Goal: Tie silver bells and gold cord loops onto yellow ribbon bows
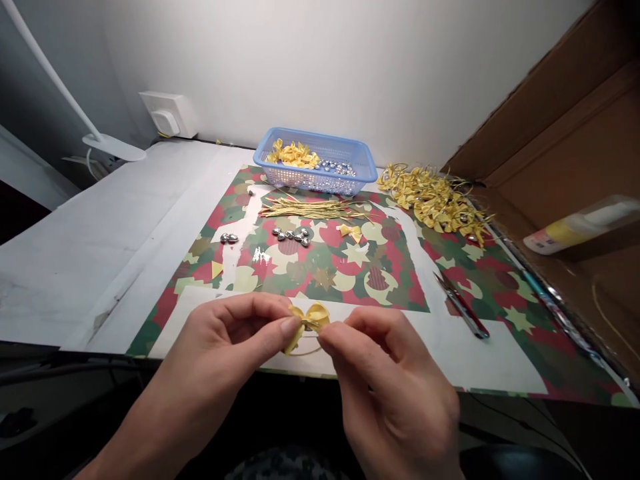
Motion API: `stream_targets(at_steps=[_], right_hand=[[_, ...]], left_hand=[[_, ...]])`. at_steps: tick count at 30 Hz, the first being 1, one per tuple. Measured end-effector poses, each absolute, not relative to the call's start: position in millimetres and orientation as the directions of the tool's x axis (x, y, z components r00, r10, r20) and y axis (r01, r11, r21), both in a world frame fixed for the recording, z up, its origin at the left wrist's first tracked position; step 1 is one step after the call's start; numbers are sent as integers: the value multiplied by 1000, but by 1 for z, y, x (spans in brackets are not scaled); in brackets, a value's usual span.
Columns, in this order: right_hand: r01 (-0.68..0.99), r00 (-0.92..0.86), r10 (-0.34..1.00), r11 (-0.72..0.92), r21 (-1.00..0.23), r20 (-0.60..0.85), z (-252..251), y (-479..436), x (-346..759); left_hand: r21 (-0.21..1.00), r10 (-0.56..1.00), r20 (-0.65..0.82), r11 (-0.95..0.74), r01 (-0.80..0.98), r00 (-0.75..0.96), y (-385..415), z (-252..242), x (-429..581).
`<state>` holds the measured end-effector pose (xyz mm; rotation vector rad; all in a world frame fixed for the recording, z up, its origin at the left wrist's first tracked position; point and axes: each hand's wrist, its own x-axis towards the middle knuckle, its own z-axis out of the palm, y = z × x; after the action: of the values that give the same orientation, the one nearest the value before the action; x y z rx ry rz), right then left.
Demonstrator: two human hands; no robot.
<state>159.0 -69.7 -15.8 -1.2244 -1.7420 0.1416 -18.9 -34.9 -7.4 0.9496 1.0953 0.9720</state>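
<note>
A small yellow ribbon bow (pixel 311 317) with a thin gold cord loop hangs between my two hands, just above the table's front edge. My left hand (pixel 235 340) pinches its left side with thumb and forefinger. My right hand (pixel 380 360) pinches the right side, fingers closed. On the patterned mat (pixel 380 267) lie a bundle of gold cords (pixel 310 209), several silver beads (pixel 291 235), one more pair of beads (pixel 229 238) and a loose yellow bow (pixel 351 231).
A blue basket (pixel 360 175) at the back holds yellow bows and silver beads. A heap of finished bows (pixel 433 197) lies to its right. Tweezers (pixel 463 305) rest on the mat's right. A glue bottle (pixel 580 227) lies on the brown board. A lamp base (pixel 114 147) stands far left.
</note>
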Motion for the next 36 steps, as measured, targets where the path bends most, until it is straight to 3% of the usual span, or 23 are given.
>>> stream_targets(at_steps=[16, 25, 36], right_hand=[[698, -124, 734, 543, -467, 668, -15, -69, 155], [694, -192, 743, 565, -447, 641, -10, -68, 155], [679, -146, 748, 552, -484, 648, -8, -69, 151]], left_hand=[[913, 916, -347, 379, -149, 203, -31, -9, -19], [918, 914, -336, 372, -136, 229, -30, -13, -19], [906, 913, -342, 383, -179, 223, -31, -9, -17]])
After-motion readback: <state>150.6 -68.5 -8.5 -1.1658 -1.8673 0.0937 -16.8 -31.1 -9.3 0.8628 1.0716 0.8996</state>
